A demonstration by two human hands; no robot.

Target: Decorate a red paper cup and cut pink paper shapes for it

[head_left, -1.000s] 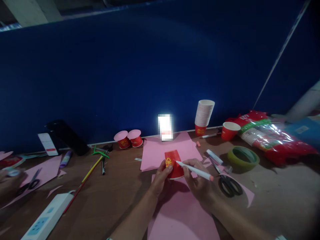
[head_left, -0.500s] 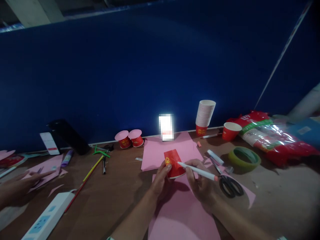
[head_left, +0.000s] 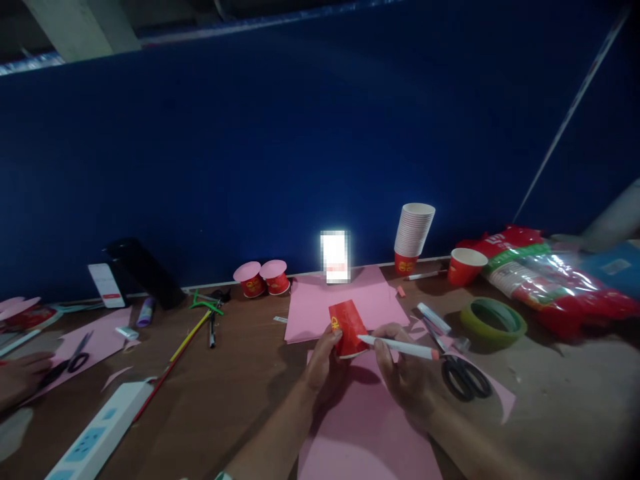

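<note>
My left hand (head_left: 324, 360) is closed round a red paper cup (head_left: 347, 325) with yellow print, its white rim facing down toward me. In my right hand (head_left: 400, 360) is a white marker (head_left: 403, 346) with an orange-red end. The marker's tip meets the red side of the cup, or lies very close to it. Beneath both hands lies a pink paper sheet (head_left: 367, 427), and a stack of pink paper (head_left: 345, 293) sits behind the cup. Black-handled scissors (head_left: 465, 378) rest to the right of my right hand.
A lit phone (head_left: 335, 257) stands at the back. Pink-topped cups (head_left: 263, 280) are left of it; stacked cups (head_left: 414, 237), a single cup (head_left: 466, 268), yellowish tape (head_left: 493, 321) and a red package (head_left: 550, 287) are rightward. At left lie a power strip (head_left: 103, 430) and a co-worker's hand (head_left: 25, 373).
The marker's tip has moved slightly down and right along the cup. At far left, the co-worker's hand has drawn back leftward, and scissors show on the pink paper there.
</note>
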